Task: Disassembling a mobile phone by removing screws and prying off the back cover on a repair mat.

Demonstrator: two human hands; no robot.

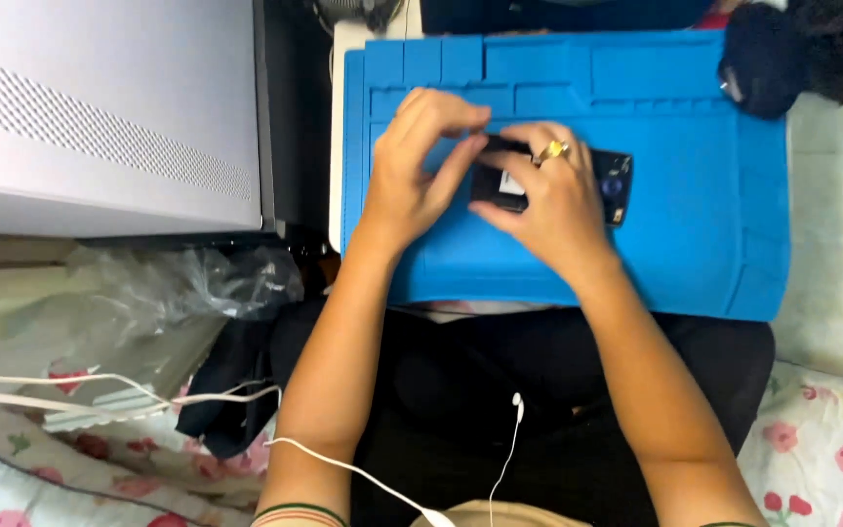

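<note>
Two hands over a blue mat [695, 244] on a white table [337, 146], grey case [100, 107] beside, dark cloth [792, 54] at corner, left hand [412, 181] and right hand [553, 210] both curled in a grip on a black phone [609, 183] mid-mat.

Blue work mat [695, 244] with moulded compartments along far edge; on it, a black phone [609, 185], lying flat; dark cloth bundle [782, 54] at far right corner.
</note>
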